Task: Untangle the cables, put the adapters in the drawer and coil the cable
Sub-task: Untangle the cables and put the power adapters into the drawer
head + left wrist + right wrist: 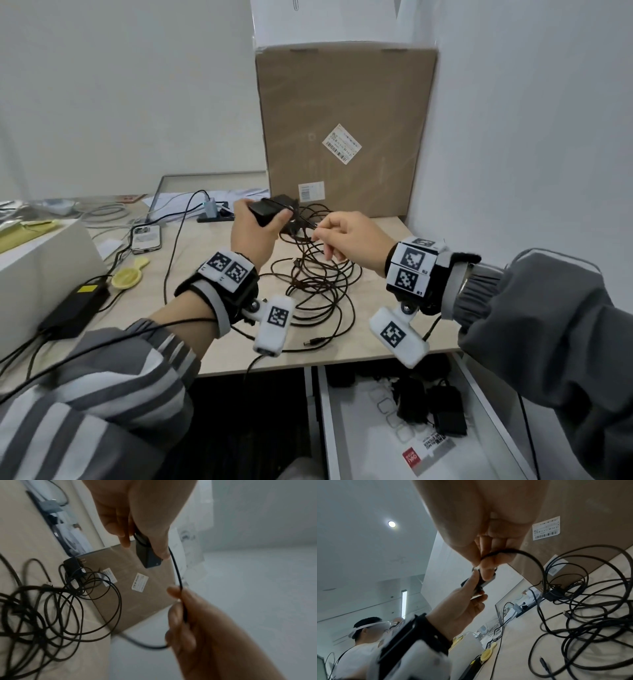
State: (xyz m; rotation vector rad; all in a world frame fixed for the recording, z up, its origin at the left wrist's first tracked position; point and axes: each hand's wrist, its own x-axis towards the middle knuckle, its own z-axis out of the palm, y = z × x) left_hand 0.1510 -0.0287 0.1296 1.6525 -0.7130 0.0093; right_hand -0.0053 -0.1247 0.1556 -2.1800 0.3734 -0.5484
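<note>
My left hand (255, 228) grips a black adapter (266, 211) lifted above the desk; the same adapter (148, 555) shows between its thumb and fingers in the left wrist view. Its thin black cable (178, 577) runs to my right hand (339, 236), which pinches it between thumb and fingers (488, 562). A tangle of black cables (315, 284) lies on the desk beneath both hands. A second black adapter (73, 564) rests against the cardboard box. The open drawer (363, 445) below the desk edge holds black adapters (445, 407).
A tall cardboard box (342, 130) stands at the back of the desk. A phone (146, 238), a black power brick (73, 310), a yellow round object (128, 274) and a white box (37, 260) lie to the left. Another person (366, 635) sits beyond.
</note>
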